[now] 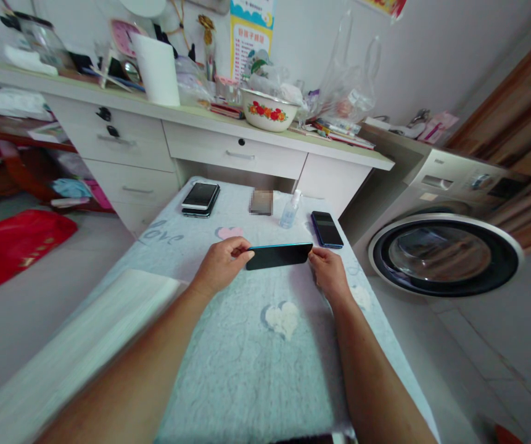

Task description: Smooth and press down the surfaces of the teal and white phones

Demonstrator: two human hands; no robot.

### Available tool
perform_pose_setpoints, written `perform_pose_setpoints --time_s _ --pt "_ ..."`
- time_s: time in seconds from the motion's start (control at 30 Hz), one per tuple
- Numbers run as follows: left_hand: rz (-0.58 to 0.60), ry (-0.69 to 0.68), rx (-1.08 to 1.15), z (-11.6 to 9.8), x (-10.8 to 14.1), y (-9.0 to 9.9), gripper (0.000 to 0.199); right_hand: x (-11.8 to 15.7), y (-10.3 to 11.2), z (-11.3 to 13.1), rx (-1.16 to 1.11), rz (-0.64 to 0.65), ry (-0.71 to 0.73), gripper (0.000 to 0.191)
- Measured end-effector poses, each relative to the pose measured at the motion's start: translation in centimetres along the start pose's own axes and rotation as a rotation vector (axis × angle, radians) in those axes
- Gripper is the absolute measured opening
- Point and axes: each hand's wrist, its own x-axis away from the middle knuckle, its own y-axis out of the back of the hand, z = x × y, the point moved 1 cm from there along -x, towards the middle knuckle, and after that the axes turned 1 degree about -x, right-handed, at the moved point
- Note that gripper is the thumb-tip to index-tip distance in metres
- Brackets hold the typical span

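Between my two hands a dark smartphone [279, 256] is held sideways, tilted up with its black screen toward me. My left hand [222, 264] pinches its left end between thumb and fingers. At the other end my right hand [329, 271] grips the edge, with its fingers curled under. Just beyond stands a small clear spray bottle [288, 211]. Another phone [327, 229] lies screen up to the right, near the table edge. Stacked phones [200, 198] rest at the back left. A blurred brownish square [261, 201] lies behind the held phone; I cannot tell what it is.
A patterned cloth covers the table [246, 370]. Along its left side lies a long whitish panel [89, 345]. A cluttered desk [242, 154] with a flowered enamel bowl [269, 111] stands behind. To the right is a washing machine [436, 185], and a red bag [20, 243] lies on the left floor.
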Motion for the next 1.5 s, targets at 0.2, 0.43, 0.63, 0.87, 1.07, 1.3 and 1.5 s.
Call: perform_pose_setpoints --time_s 0.2,0.43,0.63,0.87,1.07,1.3,1.5 --pt "-0.006 0.004 -0.005 0.0 0.0 0.0 0.014 0.2 0.2 1.0 0.288 0.022 0.076 0.028" --pt "-0.01 0.008 -0.005 0.1 0.0 0.0 0.014 0.1 0.2 1.3 0.358 0.053 0.076 0.028" --pt "0.0 0.005 0.004 -0.1 0.0 0.1 0.014 -0.1 0.4 0.8 0.149 0.036 0.015 0.027" --pt "0.0 0.007 -0.012 -0.1 0.0 0.0 0.015 -0.4 0.1 -0.3 -0.124 -0.116 -0.013 0.04" --pt "0.002 0.008 0.0 -0.1 0.0 0.1 0.015 -0.2 0.1 -0.3 -0.093 -0.038 -0.012 0.037" --pt "-0.008 0.014 0.002 0.1 0.0 0.0 0.013 -0.1 0.0 -0.4 -0.001 0.059 -0.021 0.027" --pt "-0.004 0.004 0.002 0.0 0.0 0.0 0.013 -0.1 0.1 0.0 0.074 0.081 -0.008 0.026"
